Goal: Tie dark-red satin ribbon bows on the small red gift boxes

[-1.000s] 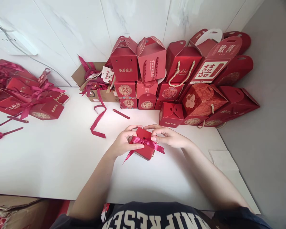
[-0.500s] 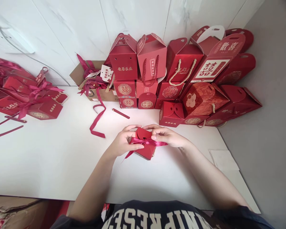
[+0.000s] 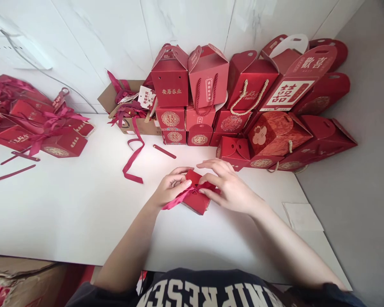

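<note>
A small red gift box (image 3: 196, 205) sits on the white table in front of me, with a crimson ribbon (image 3: 175, 201) tied across its top. My left hand (image 3: 167, 188) is closed on the box's left side, its thumb resting on the top flap. One ribbon tail trails out below that hand. At the knot, the thumb and a finger of my right hand (image 3: 233, 187) pinch the ribbon, while its other fingers stretch out over the box. A gold twisted cord shows at the box's lower right edge.
Stacked red gift boxes (image 3: 208, 121) stand against the tiled wall. An open cardboard box (image 3: 144, 126) of ribbons and tags is beside them. A loose ribbon (image 3: 132, 164) and a dark red strip (image 3: 164, 151) lie on the table (image 3: 83, 213). Ribboned boxes (image 3: 64, 143) are piled at left.
My right hand has moved from the box's right edge and ribbon end in toward the knot, its fingers spreading over the box. My left thumb has shifted up onto the flap.
</note>
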Available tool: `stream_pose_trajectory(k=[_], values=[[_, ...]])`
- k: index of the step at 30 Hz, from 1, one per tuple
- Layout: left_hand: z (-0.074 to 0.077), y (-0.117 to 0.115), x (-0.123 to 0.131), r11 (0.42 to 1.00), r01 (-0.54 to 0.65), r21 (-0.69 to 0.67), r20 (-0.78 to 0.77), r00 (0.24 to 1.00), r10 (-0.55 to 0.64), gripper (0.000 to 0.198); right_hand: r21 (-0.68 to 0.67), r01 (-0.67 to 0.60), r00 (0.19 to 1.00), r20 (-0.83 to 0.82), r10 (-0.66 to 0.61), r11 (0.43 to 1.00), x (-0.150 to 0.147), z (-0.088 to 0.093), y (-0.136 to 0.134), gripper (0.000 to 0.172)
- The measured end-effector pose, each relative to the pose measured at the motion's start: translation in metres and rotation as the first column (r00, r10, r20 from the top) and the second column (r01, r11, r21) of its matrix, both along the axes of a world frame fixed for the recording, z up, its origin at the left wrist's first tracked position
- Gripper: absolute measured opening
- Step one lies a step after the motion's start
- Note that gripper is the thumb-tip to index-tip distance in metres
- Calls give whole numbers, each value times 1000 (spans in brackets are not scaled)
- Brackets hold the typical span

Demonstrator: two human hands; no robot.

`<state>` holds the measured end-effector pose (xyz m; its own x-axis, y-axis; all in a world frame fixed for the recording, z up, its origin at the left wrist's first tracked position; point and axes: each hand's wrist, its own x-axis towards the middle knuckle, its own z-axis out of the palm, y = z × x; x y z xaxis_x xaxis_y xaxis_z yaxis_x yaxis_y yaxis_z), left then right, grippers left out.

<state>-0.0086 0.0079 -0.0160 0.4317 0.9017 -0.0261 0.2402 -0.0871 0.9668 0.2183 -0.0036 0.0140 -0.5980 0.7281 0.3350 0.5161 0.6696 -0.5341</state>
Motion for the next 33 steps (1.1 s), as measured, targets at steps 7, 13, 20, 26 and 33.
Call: stream_pose_trajectory(k=[7,13,20,26,33], values=[[-5,-4,7,975,-143,170,-93,983,160,40,107,100,991,73,-109,989,-14,-5,-8,21],[-1,-3,7,979,-140,146,-120,980,158,43,-14,208,977,41,-207,978,-19,-17,-8,34],[-2,0,6,984,-170,-59,-3,985,170,44,-162,191,981,2,-193,968,-9,-11,-6,36],[-5,1,5,955,-290,-57,24,956,292,44,-267,136,991,33,-132,954,13,10,-9,35],[-6,-3,8,947,-319,26,-19,947,319,44,-403,47,976,214,44,914,30,3,-1,32]])
